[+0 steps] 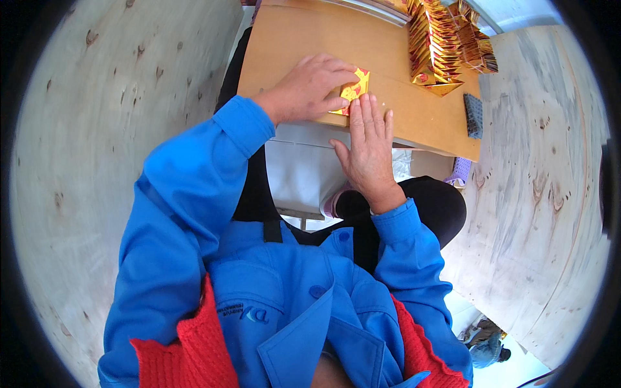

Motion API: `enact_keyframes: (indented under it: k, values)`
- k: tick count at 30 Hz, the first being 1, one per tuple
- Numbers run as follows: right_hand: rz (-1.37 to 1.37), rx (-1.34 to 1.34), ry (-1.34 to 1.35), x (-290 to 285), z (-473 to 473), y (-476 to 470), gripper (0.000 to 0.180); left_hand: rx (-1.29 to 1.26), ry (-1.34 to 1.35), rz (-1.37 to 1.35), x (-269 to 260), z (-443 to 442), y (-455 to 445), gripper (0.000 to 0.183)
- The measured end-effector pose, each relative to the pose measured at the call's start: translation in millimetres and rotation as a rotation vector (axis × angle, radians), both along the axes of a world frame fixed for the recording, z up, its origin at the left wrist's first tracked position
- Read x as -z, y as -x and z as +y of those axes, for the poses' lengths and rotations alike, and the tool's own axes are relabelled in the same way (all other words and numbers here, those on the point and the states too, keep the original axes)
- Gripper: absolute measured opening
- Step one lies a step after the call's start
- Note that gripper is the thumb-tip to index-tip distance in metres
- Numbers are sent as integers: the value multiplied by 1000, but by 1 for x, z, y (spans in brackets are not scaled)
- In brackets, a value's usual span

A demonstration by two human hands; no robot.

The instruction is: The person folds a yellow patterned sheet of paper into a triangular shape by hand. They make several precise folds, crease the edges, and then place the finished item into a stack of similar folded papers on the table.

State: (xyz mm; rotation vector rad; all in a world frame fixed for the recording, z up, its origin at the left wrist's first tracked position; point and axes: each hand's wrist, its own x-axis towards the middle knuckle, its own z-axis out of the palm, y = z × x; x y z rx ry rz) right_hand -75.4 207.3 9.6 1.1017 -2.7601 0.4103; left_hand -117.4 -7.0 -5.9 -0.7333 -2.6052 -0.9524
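Note:
A small yellow and red piece of printed paper or card (358, 90) lies near the front edge of the brown tabletop (291, 34). Over its left side curves my left hand (318, 87), thumb and fingers apart on the piece, seemingly steadying it against the surface. My right hand (366, 145) lies flat, fingers extended together and thumb out, with its fingertips at the lower right edge of the piece. The underside of the piece and whatever is beneath my left palm are hidden.
Folded gold and red paper pieces (432, 48) stand in a long row at the back right, beside bundled ones (473, 43). A dark textured pad (473, 115) lies at the right edge. Wooden panels (538, 145) flank the table. Low at the right, a person (487, 350) is partly visible.

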Motion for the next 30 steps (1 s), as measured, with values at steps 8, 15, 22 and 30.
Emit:
enact_keyframes:
  k: [8,15,22,30]
  values:
    - [25,8,-52,1,1,2,83,66,11,-6,6,-7,6,43]
    - [32,13,-56,1,0,1,80,94,-20,-49,8,-11,10,41]
    - [41,34,-61,1,-3,0,80,83,8,-66,4,-9,7,45]
    - [18,8,23,-4,-4,-1,81,58,9,-82,3,-7,6,50]
